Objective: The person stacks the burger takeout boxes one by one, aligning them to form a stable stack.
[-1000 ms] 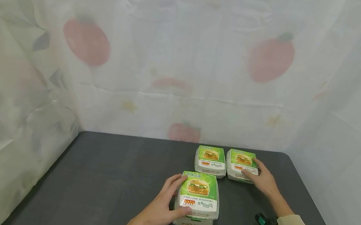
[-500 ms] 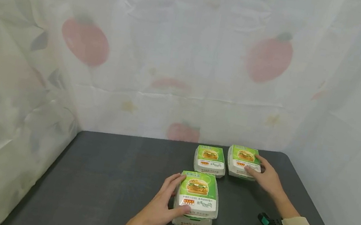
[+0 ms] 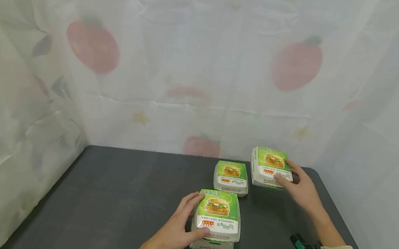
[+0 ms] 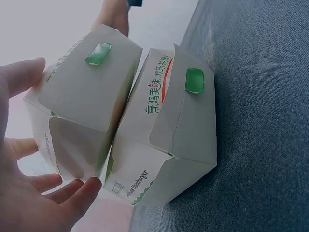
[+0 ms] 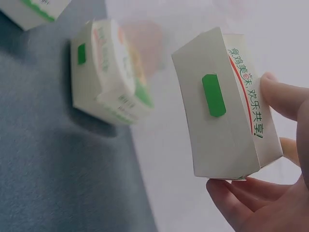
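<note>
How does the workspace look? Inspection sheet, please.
Surface: dark table, flat.
Job's things: upper burger box stacked on lower burger box; rear burger box on the table behind them; lifted burger box off the table.
Clutter: nothing seen.
Hands: left hand holds the upper box at its left side; right hand grips the lifted box; black-and-green device at the right wrist.
Cables: nothing seen.
Surroundings: pale sheets with red fruit print behind.

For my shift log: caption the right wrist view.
Right hand holds a box aloft; second box on table, third box cropped at corner.
</note>
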### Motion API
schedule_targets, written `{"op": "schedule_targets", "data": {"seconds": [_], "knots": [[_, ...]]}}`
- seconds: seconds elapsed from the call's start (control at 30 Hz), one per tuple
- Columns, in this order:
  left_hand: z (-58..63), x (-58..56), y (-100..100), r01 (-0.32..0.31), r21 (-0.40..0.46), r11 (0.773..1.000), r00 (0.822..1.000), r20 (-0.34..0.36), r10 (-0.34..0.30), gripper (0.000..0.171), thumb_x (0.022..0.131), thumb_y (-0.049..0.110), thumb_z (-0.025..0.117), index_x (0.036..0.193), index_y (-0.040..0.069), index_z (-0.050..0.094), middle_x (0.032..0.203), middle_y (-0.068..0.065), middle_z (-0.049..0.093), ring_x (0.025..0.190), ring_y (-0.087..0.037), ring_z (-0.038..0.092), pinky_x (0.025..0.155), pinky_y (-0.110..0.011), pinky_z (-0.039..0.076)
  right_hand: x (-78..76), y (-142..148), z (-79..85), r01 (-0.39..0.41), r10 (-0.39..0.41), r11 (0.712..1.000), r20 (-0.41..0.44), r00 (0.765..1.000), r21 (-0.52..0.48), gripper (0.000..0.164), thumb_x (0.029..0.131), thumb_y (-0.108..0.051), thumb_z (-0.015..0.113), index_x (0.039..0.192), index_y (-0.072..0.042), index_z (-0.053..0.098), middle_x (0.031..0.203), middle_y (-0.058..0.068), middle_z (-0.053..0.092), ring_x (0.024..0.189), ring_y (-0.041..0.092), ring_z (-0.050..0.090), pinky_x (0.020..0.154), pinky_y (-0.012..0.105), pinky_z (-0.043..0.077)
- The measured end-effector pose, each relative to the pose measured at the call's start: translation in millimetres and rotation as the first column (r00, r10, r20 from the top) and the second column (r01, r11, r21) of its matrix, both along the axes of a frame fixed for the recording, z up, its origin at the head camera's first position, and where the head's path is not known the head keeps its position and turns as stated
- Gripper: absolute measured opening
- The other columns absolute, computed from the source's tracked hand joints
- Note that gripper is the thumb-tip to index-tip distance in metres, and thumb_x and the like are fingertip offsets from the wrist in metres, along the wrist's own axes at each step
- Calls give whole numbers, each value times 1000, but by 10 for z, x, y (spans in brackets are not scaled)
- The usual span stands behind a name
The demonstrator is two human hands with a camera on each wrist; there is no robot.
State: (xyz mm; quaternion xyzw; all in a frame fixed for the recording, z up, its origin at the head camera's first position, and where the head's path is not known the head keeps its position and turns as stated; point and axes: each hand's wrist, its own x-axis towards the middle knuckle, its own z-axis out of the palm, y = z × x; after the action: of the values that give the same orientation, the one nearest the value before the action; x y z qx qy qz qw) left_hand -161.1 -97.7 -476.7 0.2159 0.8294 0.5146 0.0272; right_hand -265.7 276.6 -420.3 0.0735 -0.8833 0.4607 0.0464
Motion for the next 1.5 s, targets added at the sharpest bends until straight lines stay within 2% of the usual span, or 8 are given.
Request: {"op": "schedule_targets", "data": {"seconds": [0.13, 0.3, 0.57, 0.77, 0.93, 1.13, 1.33, 1.5], "knots": [[-1, -2, 4, -2, 5, 1000, 1000, -4, 2, 80, 94, 43, 71, 160, 28, 29, 165, -9, 17, 141, -24, 37, 107, -43, 43, 90, -50, 126, -34, 34, 999, -9, 999, -7, 85, 100, -44, 64, 164, -11, 19, 143, 28, 47, 126, 44, 53, 87, 47, 50], [-14, -9, 5, -5, 0, 1000, 1000, -8, 5, 80, 94, 43, 72, 160, 28, 29, 165, -8, 18, 142, -23, 35, 107, -43, 43, 212, -119, 240, -94, 94, 996, -22, 995, -5, 80, 101, -40, 65, 163, -13, 22, 149, 29, 42, 123, 42, 56, 85, 48, 52], [-28, -7, 8, -10, -8, 1000, 1000, -10, 10, 80, 94, 44, 71, 160, 28, 30, 164, -2, 19, 141, -23, 37, 106, -43, 44, 369, -274, 360, -189, 187, 982, -51, 981, -32, 75, 101, -30, 67, 162, -13, 26, 149, 24, 44, 114, 35, 60, 77, 31, 54], [-32, 0, 10, -11, -15, 1000, 1000, -2, 11, 81, 94, 45, 71, 161, 28, 29, 164, -2, 19, 141, -24, 38, 106, -43, 44, 479, -367, 417, -251, 248, 965, -47, 967, -73, 74, 101, -26, 68, 162, -15, 29, 146, 21, 47, 114, 31, 60, 79, 31, 55], [-21, -6, 6, -11, -22, 1000, 1000, 1, 11, 80, 95, 45, 70, 161, 29, 28, 164, -2, 19, 142, -24, 36, 106, -45, 44, 535, -439, 438, -314, 311, 943, -47, 949, -109, 73, 100, -22, 68, 161, -14, 29, 141, 19, 51, 114, 22, 62, 82, 35, 56], [-18, -5, -8, -19, -35, 999, 1000, -10, 18, 81, 94, 46, 70, 161, 30, 28, 164, -4, 20, 141, -24, 38, 106, -45, 44, 596, -544, 435, -376, 374, 915, -45, 926, -144, 73, 99, -19, 69, 161, -10, 30, 137, 19, 54, 112, 24, 64, 82, 35, 57], [-22, -7, -7, -16, -29, 999, 1000, -13, 16, 81, 95, 45, 70, 161, 29, 27, 164, -7, 20, 143, -24, 36, 106, -46, 44, 631, -600, 370, -410, 408, 899, -48, 912, -152, 72, 99, -17, 69, 160, -8, 31, 137, 19, 54, 110, 19, 64, 80, 35, 57], [-27, -11, -3, -13, -24, 1000, 1000, -10, 13, 80, 95, 45, 70, 161, 29, 27, 164, -6, 20, 143, -24, 36, 106, -45, 44, 666, -641, 309, -415, 417, 897, -19, 909, -155, 73, 98, -19, 70, 159, -6, 31, 132, 18, 57, 107, 21, 65, 80, 35, 57]]}}
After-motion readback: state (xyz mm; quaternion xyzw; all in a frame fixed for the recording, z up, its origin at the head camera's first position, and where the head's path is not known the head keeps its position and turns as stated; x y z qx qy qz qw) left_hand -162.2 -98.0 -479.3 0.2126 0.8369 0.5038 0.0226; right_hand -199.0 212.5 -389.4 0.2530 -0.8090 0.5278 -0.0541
